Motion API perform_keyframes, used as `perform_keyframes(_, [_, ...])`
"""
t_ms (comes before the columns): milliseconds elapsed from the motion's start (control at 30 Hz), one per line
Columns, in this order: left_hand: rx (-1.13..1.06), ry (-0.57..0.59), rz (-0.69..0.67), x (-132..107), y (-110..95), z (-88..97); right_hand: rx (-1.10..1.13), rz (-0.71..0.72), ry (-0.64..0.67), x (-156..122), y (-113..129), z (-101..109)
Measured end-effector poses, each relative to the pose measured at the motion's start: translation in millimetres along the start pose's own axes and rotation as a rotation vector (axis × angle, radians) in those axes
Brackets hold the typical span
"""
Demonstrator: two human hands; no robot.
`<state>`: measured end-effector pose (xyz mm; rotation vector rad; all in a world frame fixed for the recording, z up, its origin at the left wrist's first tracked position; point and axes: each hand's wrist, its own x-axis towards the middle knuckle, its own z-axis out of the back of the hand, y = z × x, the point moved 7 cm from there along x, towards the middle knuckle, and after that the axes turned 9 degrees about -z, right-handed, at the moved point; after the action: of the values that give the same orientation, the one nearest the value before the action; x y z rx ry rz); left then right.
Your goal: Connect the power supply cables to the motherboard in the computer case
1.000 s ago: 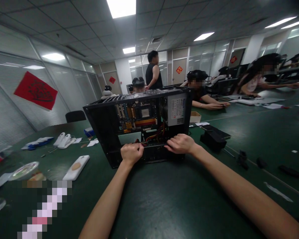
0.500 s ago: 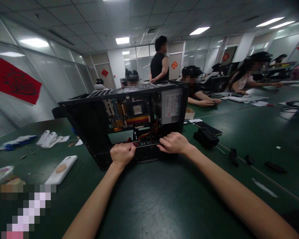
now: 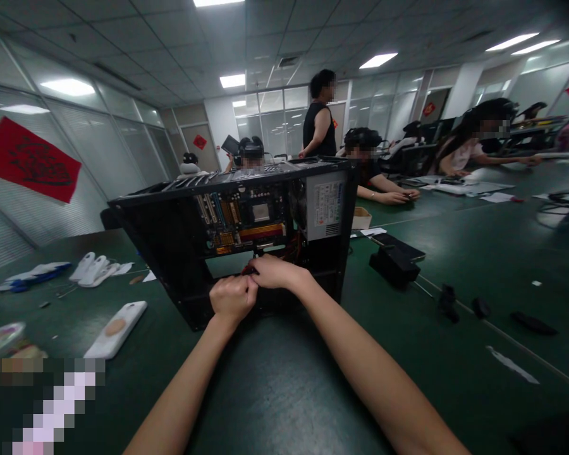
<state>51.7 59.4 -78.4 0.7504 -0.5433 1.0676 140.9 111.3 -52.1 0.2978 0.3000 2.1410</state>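
Observation:
An open black computer case (image 3: 171,234) stands on the green table (image 3: 284,379), its side off, showing a motherboard (image 3: 244,221) and a grey power supply (image 3: 325,205). My left hand (image 3: 232,298) is a fist at the case's lower front edge, closed on something small I cannot make out. My right hand (image 3: 272,272) is right beside it, fingers curled and pinching at red cables (image 3: 249,270) at the same spot inside the case. The two hands touch.
A white phone case (image 3: 116,328) lies left of the computer, with more white and blue items (image 3: 90,268) behind it. A black box-like part (image 3: 396,262) and small black pieces (image 3: 459,303) lie to the right. Several people sit or stand at tables behind.
My right hand has moved left from the case's lower right edge to meet my left hand at the red cables. The left hand stayed put.

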Motion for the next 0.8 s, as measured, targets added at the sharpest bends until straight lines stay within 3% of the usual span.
perform_keyframes(67, [-0.009,0.061,0.043,0,2,-3.1,0.040,-0.023,0.053,9,-4,-8])
perform_keyframes(167, [-0.020,0.138,0.084,0,2,-5.3,0.122,0.024,0.032,12,-9,-5])
perform_keyframes(333, [-0.134,0.191,0.195,6,6,3.4,0.430,0.057,-0.222,-1,-17,34])
perform_keyframes(467, [-0.474,0.167,0.279,16,20,9.3,0.687,0.052,-0.308,-14,-18,59])
perform_keyframes(633, [-0.931,0.069,0.363,21,40,6.6,0.739,0.048,-0.271,-24,-16,71])
perform_keyframes(733, [-1.215,0.176,0.337,21,36,-1.4,0.731,0.087,-0.212,-28,-14,72])
perform_keyframes(800, [-1.287,0.239,0.359,20,37,-4.8,0.713,0.110,-0.137,-29,-12,68])
